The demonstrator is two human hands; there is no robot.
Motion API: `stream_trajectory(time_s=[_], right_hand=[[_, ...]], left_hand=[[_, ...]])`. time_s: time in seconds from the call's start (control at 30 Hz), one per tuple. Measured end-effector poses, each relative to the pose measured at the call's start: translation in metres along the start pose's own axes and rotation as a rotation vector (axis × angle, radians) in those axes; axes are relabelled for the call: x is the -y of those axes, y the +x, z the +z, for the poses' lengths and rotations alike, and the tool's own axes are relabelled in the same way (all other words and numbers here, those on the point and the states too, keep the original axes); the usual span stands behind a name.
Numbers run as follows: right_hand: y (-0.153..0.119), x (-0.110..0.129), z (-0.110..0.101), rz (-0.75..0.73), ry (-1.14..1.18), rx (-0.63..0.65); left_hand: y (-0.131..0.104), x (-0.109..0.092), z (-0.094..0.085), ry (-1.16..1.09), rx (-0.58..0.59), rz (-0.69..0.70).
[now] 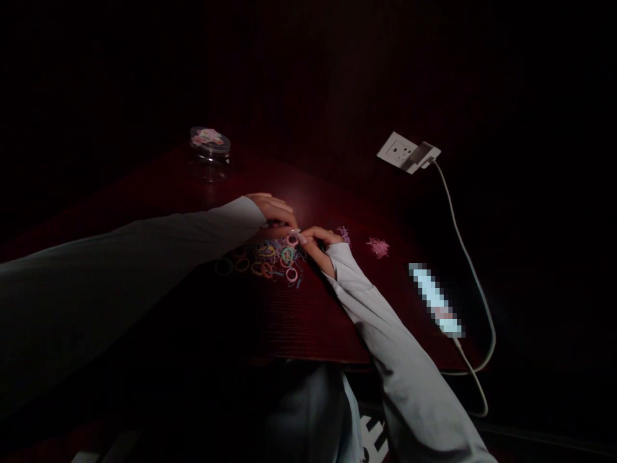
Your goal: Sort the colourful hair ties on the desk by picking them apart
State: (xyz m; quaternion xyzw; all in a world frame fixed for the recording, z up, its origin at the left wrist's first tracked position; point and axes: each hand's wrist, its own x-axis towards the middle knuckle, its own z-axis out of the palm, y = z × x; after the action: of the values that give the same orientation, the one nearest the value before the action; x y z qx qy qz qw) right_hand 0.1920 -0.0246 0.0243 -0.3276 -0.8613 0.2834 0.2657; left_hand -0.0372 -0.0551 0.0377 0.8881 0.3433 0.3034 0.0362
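Note:
My left hand (274,211) reaches in from the left over the dark red table, its fingers curled and thumb extended toward the right hand. My right hand (321,241) meets it, with thumb and fingertips pressed together. Whatever lies between the fingertips is too small and dim to make out. Just below them lies a pile of small coloured hair ties (268,269), partly hidden by my left hand and sleeve. A pink hair tie (292,275) sits at the pile's near edge. Beside my right wrist is a small purple bunch of thin strands (344,235).
A pink bunch of thin strands (378,247) lies to the right. Behind my left arm stands a clear lidded jar (210,154). A lit phone (436,301) charges through a white cable (463,247) from a wall socket (400,152). The surroundings are very dark.

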Motion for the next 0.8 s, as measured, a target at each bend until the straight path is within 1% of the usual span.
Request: stream_trajectory(time_s=[0.13, 0.37, 0.53, 0.67, 0.8], right_hand=[[0.0002, 0.0009, -0.0005, -0.003, -0.014, 0.017], [-0.0002, 0.0028, -0.0030, -0.052, -0.045, 0.033], [-0.0018, 0.0040, -0.0031, -0.045, -0.070, 0.028], [-0.0025, 0.0013, -0.0006, -0.043, -0.093, 0.029], [-0.0020, -0.0020, 0.0011, -0.054, -0.093, 0.014]], left_hand=[[0.0005, 0.0008, -0.0005, 0.009, 0.009, 0.011], [0.0012, 0.0033, 0.0004, 0.013, 0.016, 0.010], [0.0010, 0.0038, 0.0015, 0.007, -0.008, -0.001], [0.0007, 0.0022, 0.0017, 0.015, 0.007, -0.005], [0.0007, 0.0009, 0.0017, 0.020, -0.009, -0.010]])
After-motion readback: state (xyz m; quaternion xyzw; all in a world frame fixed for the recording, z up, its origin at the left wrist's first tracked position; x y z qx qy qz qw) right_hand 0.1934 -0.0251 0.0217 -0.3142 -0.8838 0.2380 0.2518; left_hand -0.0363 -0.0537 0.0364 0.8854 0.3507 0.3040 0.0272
